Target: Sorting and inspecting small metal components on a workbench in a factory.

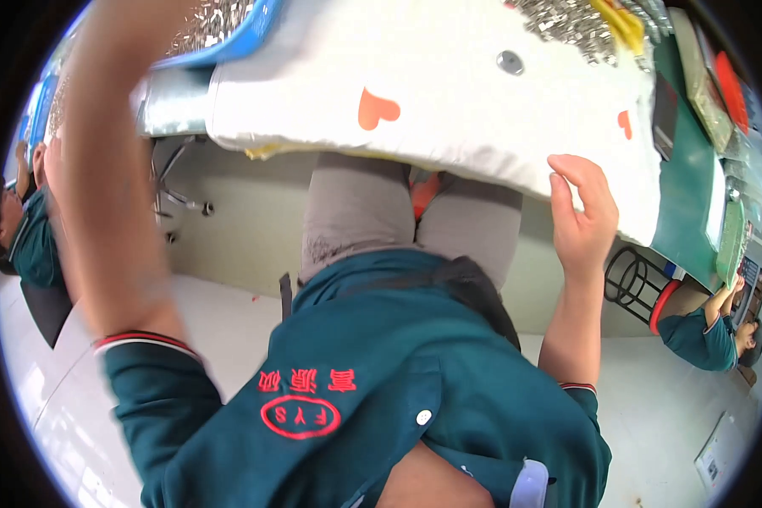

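My right hand (582, 216) has its fingers curled lightly over the near edge of the white cushion (449, 93) — touching it, not clamped. The cushion, with orange hearts and a metal snap, lies on the green table (686, 195) above my lap. My left forearm reaches up past the blue tray (237, 38) of small metal parts — that hand is out of view, so I can't tell its fingers.

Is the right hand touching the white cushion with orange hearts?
Yes, the right hand rests its fingers against the lower edge of the white cushion lying over the table edge.
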The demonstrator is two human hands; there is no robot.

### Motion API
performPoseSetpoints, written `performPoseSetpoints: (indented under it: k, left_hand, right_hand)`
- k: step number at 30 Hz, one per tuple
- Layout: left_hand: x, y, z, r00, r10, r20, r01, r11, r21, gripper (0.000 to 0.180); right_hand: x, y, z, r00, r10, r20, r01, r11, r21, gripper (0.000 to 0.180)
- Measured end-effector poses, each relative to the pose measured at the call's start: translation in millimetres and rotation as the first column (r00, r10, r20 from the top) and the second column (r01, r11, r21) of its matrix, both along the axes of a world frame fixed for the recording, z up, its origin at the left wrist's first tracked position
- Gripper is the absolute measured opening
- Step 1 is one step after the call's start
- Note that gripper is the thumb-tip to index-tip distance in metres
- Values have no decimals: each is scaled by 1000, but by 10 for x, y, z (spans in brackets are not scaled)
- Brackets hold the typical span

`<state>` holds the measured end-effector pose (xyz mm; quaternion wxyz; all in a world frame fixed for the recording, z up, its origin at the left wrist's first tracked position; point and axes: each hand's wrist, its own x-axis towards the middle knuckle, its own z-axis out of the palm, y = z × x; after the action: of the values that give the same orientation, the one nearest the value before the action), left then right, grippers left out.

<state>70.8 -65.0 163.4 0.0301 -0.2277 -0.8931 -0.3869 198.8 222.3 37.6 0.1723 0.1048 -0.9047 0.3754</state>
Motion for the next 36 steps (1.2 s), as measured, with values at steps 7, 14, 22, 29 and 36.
performPoseSetpoints:
  k: [7,14,22,29,36]
  left_hand:
    - [405,636,-1308,982,-81,173,42,975,218,24]
    - [234,826,-1449,928,-118,353,3,951,310,25]
    - [-221,1013,-1425,532,-477,699,-110,780,616,32]
    - [-681,1052,-1585,303,-711,635,-152,622,768,24]
    - [-887,1011,-1751,327,-794,513,-16,538,843,25]
  right_hand:
    - [-584,62,-229,992,-78,102,71,995,75,17]
    - [-1119,-230,-256,993,-67,92,17,887,462,21]
    - [-964,-278,-20,997,70,-40,-75,989,-124,33]
    - [-1256,-8,71,979,175,-104,-169,984,63,46]
    - [-1992,911,-652,857,-514,-24,483,787,384,49]
